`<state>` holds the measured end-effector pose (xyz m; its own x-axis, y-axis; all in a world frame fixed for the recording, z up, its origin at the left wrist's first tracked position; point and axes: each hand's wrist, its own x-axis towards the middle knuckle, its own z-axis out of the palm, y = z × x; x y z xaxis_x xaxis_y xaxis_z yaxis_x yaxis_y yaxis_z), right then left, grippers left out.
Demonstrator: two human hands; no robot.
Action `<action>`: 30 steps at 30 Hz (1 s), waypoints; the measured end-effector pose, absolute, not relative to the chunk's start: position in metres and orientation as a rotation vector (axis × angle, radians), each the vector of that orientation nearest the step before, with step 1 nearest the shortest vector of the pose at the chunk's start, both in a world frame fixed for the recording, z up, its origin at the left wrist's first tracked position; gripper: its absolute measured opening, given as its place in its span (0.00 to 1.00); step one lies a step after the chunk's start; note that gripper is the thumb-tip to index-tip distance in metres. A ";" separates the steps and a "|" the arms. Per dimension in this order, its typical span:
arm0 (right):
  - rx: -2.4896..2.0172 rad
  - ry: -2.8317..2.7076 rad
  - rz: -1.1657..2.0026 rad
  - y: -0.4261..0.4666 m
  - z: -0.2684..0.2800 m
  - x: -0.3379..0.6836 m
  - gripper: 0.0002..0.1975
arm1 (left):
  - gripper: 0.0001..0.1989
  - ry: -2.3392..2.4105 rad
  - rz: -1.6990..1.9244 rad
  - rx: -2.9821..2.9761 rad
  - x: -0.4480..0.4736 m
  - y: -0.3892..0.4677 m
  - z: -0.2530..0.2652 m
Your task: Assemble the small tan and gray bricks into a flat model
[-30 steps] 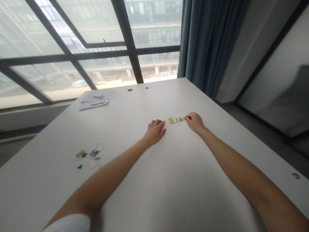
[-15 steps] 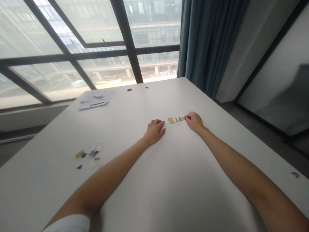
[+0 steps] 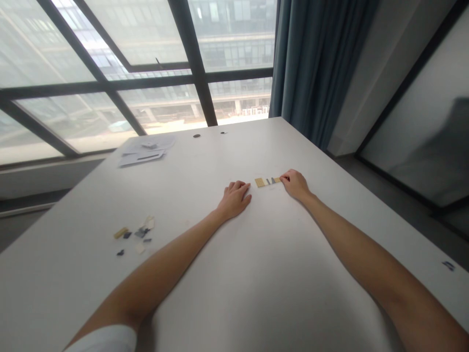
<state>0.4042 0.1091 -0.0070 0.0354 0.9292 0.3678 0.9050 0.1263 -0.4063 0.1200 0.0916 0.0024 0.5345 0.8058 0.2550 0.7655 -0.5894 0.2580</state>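
Note:
A small flat strip (image 3: pixel 261 182) in tan, white and grey, like joined toy-brick plates, lies on the white table (image 3: pixel 205 274) between my hands. My right hand (image 3: pixel 295 183) pinches its right end with thumb and fingertips, which cover that end. Just left of the strip my left hand (image 3: pixel 235 198) rests on the table with fingers spread, holding nothing and apart from the strip. Beyond my left forearm lies a loose group of small pieces (image 3: pixel 140 232) in tan, white and dark grey, including a tan piece (image 3: pixel 120 232).
Papers (image 3: pixel 142 157) lie at the table's far left, and a round dark disc (image 3: pixel 197 136) sits near the far edge. A small dark item (image 3: pixel 448 265) is by the right edge. A blue curtain (image 3: pixel 311 63) hangs behind the table's far right corner.

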 end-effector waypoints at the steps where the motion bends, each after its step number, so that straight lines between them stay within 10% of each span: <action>1: -1.765 -1.856 0.058 0.109 -0.007 0.404 0.13 | 0.23 1.362 0.535 2.652 0.120 0.092 0.002; 30: -1.748 -1.865 0.076 0.110 -0.008 0.405 0.13 | 0.23 1.354 0.527 2.654 0.120 0.093 0.002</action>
